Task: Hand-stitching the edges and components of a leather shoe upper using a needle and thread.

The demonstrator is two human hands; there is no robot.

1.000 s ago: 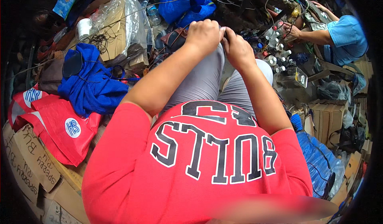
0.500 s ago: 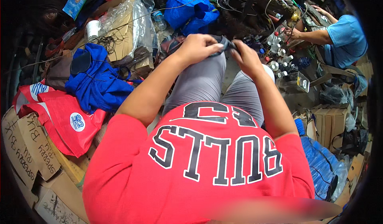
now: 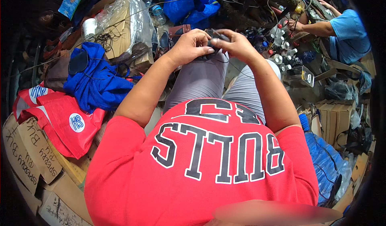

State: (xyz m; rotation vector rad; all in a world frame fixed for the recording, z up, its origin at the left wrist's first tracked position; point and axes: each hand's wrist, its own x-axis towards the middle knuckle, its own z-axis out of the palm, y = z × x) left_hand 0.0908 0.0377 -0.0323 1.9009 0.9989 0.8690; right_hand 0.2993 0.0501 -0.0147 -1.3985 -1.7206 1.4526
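Observation:
Both my hands are together above my left knee, on the grey trousers (image 3: 201, 79). My left hand (image 3: 189, 48) is closed, thumb and fingers pinching the near side of a small dark item (image 3: 208, 57); its kind is hard to make out, as my fingers cover most of it. My right hand (image 3: 236, 46) grips the same item from the right, thumb pressed toward the left hand. A thin dark thread (image 3: 237, 68) trails from the item down across the gap between my knees.
Beyond my knees lies a blue plastic bag (image 3: 189, 5). Several small bottles (image 3: 281, 51) stand to the right, near a co-worker in a blue shirt (image 3: 350, 29). Blue cloth (image 3: 96, 79), a red bag (image 3: 64, 125) and cardboard boxes (image 3: 40, 149) crowd my left.
My hands have drawn closer together over the knee, the right one turning inward. The dark item is now more covered by my fingers, and a thread shows below it.

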